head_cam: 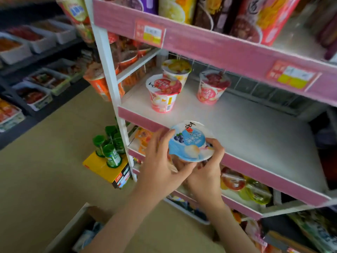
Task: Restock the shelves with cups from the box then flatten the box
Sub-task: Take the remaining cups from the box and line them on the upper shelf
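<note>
A cup with a blue lid (190, 142) showing blueberries is held in front of the middle shelf's pink front edge. My left hand (160, 161) grips its left side and my right hand (207, 167) grips it from below and on the right. On the white middle shelf (246, 128) stand three cups: a pink one (163, 93) at the front left, a yellow one (176, 69) behind it, and a red-topped one (212, 85) to the right. The open cardboard box (76, 229) sits on the floor at the bottom left, with more cups partly visible inside.
A top shelf (218, 44) with tall snack packs hangs above. Lower shelves (242, 199) hold jelly cups. Green bottles (109, 145) stand on a yellow carton by the shelf post. Bins of snacks (32, 95) line the left aisle across a tan floor.
</note>
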A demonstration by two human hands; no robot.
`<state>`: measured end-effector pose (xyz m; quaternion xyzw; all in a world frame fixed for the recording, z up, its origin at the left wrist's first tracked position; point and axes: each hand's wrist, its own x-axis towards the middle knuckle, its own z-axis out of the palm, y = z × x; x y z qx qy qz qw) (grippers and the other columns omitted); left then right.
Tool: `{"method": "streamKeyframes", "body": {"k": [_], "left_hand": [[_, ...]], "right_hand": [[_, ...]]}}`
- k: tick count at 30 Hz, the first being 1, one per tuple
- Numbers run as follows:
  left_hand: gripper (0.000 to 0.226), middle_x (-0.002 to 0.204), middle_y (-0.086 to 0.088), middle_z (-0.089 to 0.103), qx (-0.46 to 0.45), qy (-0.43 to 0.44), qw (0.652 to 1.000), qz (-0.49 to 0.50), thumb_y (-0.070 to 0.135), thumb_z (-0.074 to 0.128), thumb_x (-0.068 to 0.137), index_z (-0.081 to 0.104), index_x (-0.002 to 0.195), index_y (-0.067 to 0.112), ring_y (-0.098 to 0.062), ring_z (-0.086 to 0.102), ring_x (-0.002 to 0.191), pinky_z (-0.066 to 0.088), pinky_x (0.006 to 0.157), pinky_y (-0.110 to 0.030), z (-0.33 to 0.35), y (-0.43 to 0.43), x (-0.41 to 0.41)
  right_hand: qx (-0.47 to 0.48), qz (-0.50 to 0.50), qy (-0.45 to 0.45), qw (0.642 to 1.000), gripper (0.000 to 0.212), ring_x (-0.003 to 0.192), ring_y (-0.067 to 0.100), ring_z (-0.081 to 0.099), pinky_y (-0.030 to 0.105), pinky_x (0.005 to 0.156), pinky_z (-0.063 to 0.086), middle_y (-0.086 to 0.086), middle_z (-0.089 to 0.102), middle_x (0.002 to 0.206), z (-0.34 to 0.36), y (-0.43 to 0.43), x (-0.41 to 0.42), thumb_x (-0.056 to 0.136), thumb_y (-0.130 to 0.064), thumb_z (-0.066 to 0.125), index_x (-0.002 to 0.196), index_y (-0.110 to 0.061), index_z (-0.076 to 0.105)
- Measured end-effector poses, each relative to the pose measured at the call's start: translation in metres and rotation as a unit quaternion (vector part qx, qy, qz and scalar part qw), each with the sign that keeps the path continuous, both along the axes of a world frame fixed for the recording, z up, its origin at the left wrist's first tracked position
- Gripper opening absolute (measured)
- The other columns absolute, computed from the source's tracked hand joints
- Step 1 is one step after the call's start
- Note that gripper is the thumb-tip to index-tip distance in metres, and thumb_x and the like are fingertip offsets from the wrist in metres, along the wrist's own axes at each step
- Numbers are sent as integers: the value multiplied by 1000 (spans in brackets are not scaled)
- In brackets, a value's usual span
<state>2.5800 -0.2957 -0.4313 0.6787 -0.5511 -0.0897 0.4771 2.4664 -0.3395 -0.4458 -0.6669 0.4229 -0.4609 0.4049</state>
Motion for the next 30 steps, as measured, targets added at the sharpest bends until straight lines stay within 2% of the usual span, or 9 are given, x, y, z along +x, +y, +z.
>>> {"method": "streamKeyframes", "body": {"k": [4, 6, 8, 12, 15, 19, 23, 27, 30], "left_hand": [[79, 133, 9, 50, -21, 49, 997, -47, 55, 65, 74, 37, 140, 23, 3, 46, 121, 40, 96, -11, 14, -29, -12], [74, 131, 10, 51, -18, 42, 998, -49, 51, 68, 77, 38, 140, 25, 4, 46, 119, 36, 91, -2, 18, -48, -16], [67, 132, 8, 52, -7, 36, 998, -49, 44, 68, 81, 40, 139, 25, 0, 48, 120, 35, 88, 0, 18, -68, -16], [59, 137, 1, 49, 17, 36, 998, -45, 33, 62, 88, 38, 140, 21, -11, 48, 123, 28, 87, -2, 9, -106, -9], [55, 134, -4, 52, 20, 21, 998, -51, 26, 60, 91, 38, 140, 18, -17, 50, 119, 30, 86, -8, 4, -128, -2], [52, 138, -6, 47, 18, -2, 998, -58, 15, 55, 93, 35, 141, 17, -18, 48, 121, 27, 85, -6, -4, -136, 7], [58, 146, -5, 38, 13, -27, 998, -54, 14, 52, 94, 27, 146, 19, -17, 44, 126, 22, 89, -4, -3, -130, 8], [61, 145, -5, 41, -23, -50, 998, -22, 14, 54, 93, 26, 147, 17, -17, 46, 126, 24, 95, -6, -5, -98, 5], [51, 136, -6, 48, -42, -37, 998, -16, 19, 46, 92, 32, 141, 11, -14, 46, 125, 30, 103, -10, -35, -53, 13]], "right_hand": [[4, -27, -53, 998, 80, 98, -1, 62, 12, 71, 49, -13, 54, 116, 19, -28, -6, 63, -9, 86, 116, -38, 33], [-1, -39, -66, 997, 77, 98, 2, 62, 10, 70, 48, -6, 55, 118, 23, -45, -6, 67, -5, 83, 119, -28, 32], [-8, -49, -64, 997, 73, 98, 4, 62, 9, 70, 47, 0, 56, 118, 25, -63, -2, 70, -7, 81, 120, -24, 31], [0, -43, -40, 998, 59, 97, 9, 62, 13, 72, 48, 1, 60, 114, 19, -99, 10, 70, -24, 78, 106, -37, 34], [-25, -57, -12, 998, 51, 101, 14, 60, 17, 77, 50, 5, 59, 115, 9, -121, 15, 74, -18, 72, 100, -37, 34], [-86, -80, 46, 992, 57, 108, 19, 51, 25, 87, 47, 7, 47, 115, 2, -128, 21, 73, -2, 75, 108, -21, 34], [-105, -92, 88, 986, 64, 112, 24, 50, 34, 92, 47, 15, 45, 119, -1, -128, 24, 74, -2, 76, 121, 1, 34], [-137, -137, 179, 965, 88, 134, 40, 30, 53, 105, 37, 21, 32, 140, -1, -107, 13, 73, -3, 76, 137, -17, 18], [-189, -162, 196, 949, 84, 141, 40, 18, 54, 113, 23, 27, 28, 143, -7, -63, 9, 73, 8, 69, 138, -11, 19]]}}
